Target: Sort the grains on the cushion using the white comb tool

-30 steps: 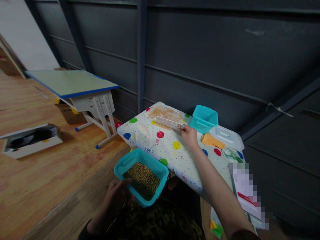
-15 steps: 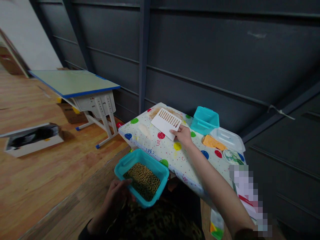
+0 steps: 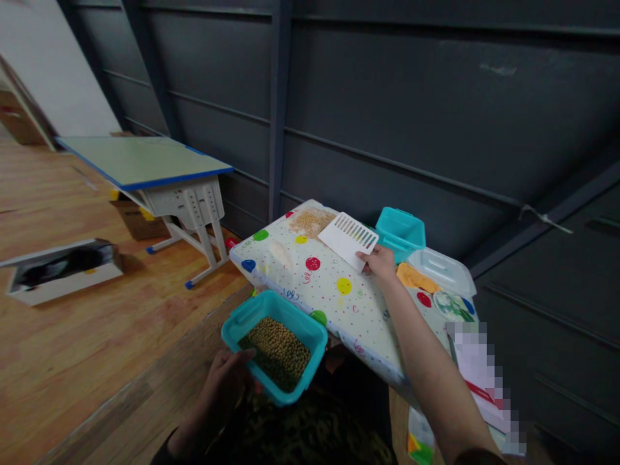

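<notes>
Below the near edge of the counter [image 3: 334,303], which is draped in a white cloth with coloured dots, the left hand [image 3: 227,382] grips a teal plastic tub of small brown beans [image 3: 275,347] by its near rim, level so nothing spills. Over the cloth, the right hand [image 3: 380,263] pinches a white slotted plastic card [image 3: 349,239] by its near corner, leaving the slots free. The card is just right of a tan grain pile [image 3: 310,223] and beside a second teal tub [image 3: 400,231].
</notes>
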{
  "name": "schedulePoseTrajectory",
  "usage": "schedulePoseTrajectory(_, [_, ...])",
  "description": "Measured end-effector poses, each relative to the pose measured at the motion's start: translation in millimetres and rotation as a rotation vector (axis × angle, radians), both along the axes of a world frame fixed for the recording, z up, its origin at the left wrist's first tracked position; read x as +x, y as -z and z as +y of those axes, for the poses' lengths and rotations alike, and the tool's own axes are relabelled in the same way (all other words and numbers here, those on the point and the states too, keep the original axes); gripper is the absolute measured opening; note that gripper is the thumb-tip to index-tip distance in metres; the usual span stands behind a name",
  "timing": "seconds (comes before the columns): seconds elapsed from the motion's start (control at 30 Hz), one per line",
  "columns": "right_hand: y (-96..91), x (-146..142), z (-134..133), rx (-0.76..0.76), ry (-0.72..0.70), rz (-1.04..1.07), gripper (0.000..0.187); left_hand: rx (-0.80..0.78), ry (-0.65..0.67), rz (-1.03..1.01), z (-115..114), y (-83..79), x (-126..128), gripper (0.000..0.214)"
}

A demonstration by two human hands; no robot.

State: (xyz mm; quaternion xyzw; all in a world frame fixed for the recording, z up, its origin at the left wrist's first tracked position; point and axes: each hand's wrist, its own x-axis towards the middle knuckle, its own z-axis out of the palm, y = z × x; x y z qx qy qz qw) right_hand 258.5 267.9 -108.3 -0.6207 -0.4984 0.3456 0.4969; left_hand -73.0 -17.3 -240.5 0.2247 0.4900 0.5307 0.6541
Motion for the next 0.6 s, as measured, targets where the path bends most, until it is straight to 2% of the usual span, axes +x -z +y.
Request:
schedulePoseTrajectory(0.03, [-1.5,3.7,0.5,0.015,0.000,0.022,0.034,0.028,-0.057,0.052,0.1,0.2,1.4,0.057])
schedulePoseTrajectory(0.17, [-5.6,9.5,2.5,0.134,-0.018,0.039,0.038,0.054,-0.060,0.085,0.4,-2.0,7.8,0.055])
schedulePoseTrajectory(0.3, [-2.9,3.1,3.7,0.265,0.005,-0.171,0.028,0.017,-0.074,0.091,-1.1,-12.9,8.9,0.052])
schedulePoseTrajectory(0.43, [3.5,-4.0,4.4,0.297,-0.026,-0.408,0.013,0.019,-0.022,0.070,-3.0,-26.0,7.0,0.050])
schedulePoseTrajectory(0.6, [8.2,-5.9,5.2,0.332,-0.111,-0.411,0.012,0.031,0.007,0.068,-4.0,-38.5,7.9,0.051])
